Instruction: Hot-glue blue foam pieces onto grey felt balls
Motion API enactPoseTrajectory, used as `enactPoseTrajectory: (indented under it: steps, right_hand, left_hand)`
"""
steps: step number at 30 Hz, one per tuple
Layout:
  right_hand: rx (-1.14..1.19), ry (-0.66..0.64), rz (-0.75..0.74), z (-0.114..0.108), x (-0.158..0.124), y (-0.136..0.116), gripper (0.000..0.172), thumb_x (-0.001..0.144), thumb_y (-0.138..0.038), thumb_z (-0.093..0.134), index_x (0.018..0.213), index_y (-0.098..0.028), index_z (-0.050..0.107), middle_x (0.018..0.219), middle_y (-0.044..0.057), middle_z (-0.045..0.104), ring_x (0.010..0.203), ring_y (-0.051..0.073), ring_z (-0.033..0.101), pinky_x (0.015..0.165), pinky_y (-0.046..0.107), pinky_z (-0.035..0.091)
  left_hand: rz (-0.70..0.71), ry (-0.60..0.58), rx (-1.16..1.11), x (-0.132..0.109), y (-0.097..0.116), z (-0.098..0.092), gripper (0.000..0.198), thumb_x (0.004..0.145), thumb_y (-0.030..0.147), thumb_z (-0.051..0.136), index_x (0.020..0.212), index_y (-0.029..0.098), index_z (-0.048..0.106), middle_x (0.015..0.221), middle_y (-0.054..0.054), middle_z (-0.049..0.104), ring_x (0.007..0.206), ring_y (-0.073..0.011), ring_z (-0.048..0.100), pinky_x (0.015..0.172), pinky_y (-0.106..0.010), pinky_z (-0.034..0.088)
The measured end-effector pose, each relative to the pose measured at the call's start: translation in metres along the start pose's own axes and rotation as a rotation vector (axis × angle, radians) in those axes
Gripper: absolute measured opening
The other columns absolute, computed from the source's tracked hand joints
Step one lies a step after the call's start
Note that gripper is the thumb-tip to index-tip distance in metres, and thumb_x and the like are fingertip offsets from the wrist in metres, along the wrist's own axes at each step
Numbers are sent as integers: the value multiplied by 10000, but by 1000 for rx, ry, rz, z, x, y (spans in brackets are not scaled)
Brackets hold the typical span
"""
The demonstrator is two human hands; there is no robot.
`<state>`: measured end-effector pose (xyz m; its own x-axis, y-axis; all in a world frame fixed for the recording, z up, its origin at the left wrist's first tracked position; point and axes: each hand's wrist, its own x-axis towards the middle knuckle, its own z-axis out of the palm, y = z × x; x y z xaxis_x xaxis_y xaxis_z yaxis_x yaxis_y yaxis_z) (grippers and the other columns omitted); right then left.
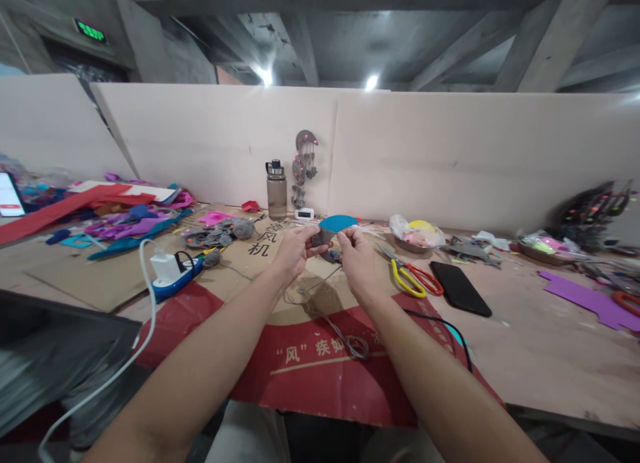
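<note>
A small grey felt piece (326,236) is held up over the table between my hands. My left hand (296,251) pinches its left side, thumb and fingers closed. My right hand (358,256) is closed at the right edge of the same piece; whether a needle is also in those fingers is too small to tell. A strand of grey yarn (323,281) runs down from beside my right hand to the table and ends in loose loops (357,347). Just behind my fingertips shows a curved blue felt piece (340,221).
Yellow-and-red-handled scissors (410,279) and a black phone (460,288) lie right. A bottle (277,195) and grey hanging ornament (304,163) stand behind. Left are a blue power strip (175,287), grey yarn ball (244,228) and felt scraps (133,224). Red-brown cardboard (300,383) covers the front.
</note>
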<state>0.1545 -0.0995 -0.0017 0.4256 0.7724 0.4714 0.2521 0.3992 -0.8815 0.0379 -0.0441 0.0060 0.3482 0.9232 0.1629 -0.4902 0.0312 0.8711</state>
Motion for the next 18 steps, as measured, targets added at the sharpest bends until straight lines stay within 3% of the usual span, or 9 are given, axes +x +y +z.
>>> enactPoseTrajectory:
  steps: [8, 13, 18]
  right_hand:
    - [-86, -26, -116, -1, -5, -10, 174, 795, -353, 492, 698, -211, 464, 606, -50, 420, 568, 113, 370, 561, 246, 318]
    - [-109, -25, -135, -2, -5, -9, 133, 803, -329, 483, 735, -214, 481, 636, -24, 494, 572, 132, 413, 568, 270, 338]
    - [-121, 3, -114, -3, -5, -9, 145, 803, -347, 485, 735, -219, 473, 645, -14, 512, 595, 141, 435, 567, 267, 350]
  left_hand:
    - [-101, 14, -35, 3, 2, -1, 110, 737, 181, 593, 826, 129, 631, 730, -54, 694, 560, -112, 637, 477, -175, 503]
    - [-45, -38, 18, 4, -1, -4, 75, 759, 190, 627, 781, 122, 605, 719, -45, 663, 552, -93, 612, 505, -193, 523]
    - [35, -54, 49, 3, -3, -4, 167, 739, 220, 684, 763, 132, 544, 733, -33, 639, 602, -112, 638, 564, -235, 548]
